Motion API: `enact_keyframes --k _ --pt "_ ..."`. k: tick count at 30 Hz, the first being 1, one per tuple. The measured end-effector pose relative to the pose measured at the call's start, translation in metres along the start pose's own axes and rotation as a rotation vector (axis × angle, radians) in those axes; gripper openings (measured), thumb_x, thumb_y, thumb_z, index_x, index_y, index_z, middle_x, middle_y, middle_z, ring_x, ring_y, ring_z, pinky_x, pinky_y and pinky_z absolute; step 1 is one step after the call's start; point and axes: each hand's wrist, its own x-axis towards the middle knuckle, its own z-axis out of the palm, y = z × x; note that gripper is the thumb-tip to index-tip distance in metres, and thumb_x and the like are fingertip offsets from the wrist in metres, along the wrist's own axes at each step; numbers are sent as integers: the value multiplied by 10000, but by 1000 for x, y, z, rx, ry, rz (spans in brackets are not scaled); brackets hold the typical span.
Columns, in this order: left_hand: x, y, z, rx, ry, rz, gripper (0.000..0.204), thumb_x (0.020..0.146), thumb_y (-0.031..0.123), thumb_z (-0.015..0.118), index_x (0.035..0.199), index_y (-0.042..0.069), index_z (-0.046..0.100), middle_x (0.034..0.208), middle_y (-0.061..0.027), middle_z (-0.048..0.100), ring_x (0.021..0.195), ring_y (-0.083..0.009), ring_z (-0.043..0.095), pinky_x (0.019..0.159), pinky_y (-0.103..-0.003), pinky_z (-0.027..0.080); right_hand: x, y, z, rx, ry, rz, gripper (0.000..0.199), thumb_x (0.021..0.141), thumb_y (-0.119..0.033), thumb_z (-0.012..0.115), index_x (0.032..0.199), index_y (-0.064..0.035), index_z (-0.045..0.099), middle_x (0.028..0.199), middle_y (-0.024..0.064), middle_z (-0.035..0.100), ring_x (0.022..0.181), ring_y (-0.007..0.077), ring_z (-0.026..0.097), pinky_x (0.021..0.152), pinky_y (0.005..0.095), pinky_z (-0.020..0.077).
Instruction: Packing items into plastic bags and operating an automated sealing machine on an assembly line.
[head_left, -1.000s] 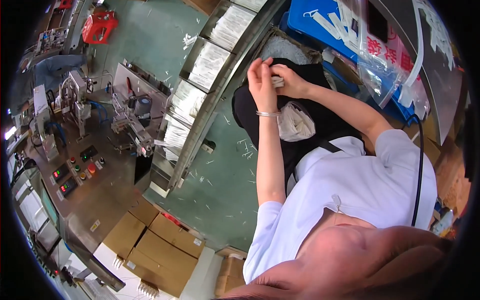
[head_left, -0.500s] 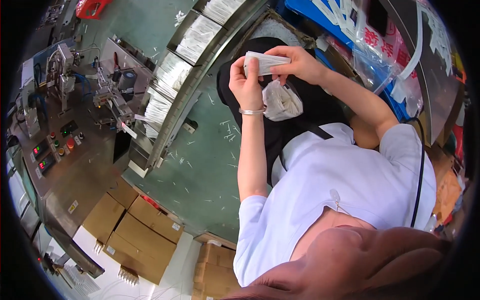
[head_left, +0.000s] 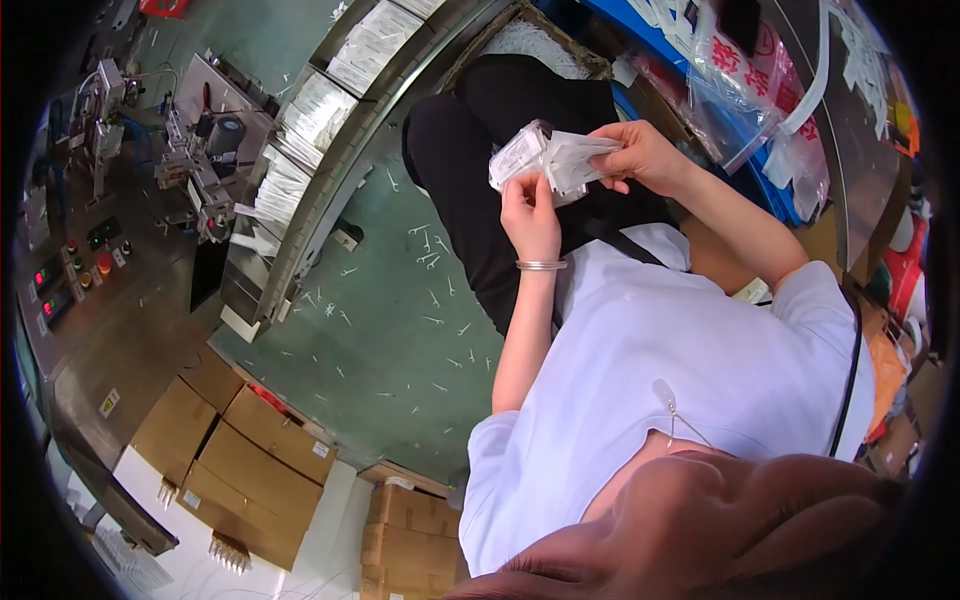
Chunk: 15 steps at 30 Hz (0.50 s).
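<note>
A clear plastic bag (head_left: 518, 157) filled with white flat packets rests on my lap over black trousers. My left hand (head_left: 531, 217), with a silver bangle at the wrist, is closed with thumb and fingers pinching the near edge of the bag. In my right hand (head_left: 648, 156) is a fanned stack of thin white packets (head_left: 576, 163), gripped at its right end. The stack's left end meets the bag's opening; how far it reaches inside cannot be made out.
A curved metal rack (head_left: 318, 110) with compartments of white packets runs along my left. Beyond it stands a machine bench (head_left: 130, 290) with buttons. Small white pieces litter the green floor (head_left: 390, 330). Cardboard boxes (head_left: 250, 490) sit lower left; a blue bin (head_left: 655, 45) is upper right.
The stack has come down from above the bag to its opening. My left hand has let go of the stack and now pinches the bag. The view has shifted slightly.
</note>
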Motion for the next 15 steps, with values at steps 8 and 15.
enact_keyframes --k 8,15 --pt "-4 -12 1 -517 18 -120 115 869 130 526 848 20 503 763 -15 536 642 -65 475 609 -203 405 9 24 13 29 142 -10 238 750 13 588 985 41 569 731 92 589 537 109 530 431 205 409" --pt "-10 -16 8 -334 129 96 128 884 119 484 819 10 464 745 -34 476 626 -93 441 577 -226 390 8 33 27 -562 261 -269 147 755 21 561 890 10 618 713 50 560 523 94 515 436 207 395"
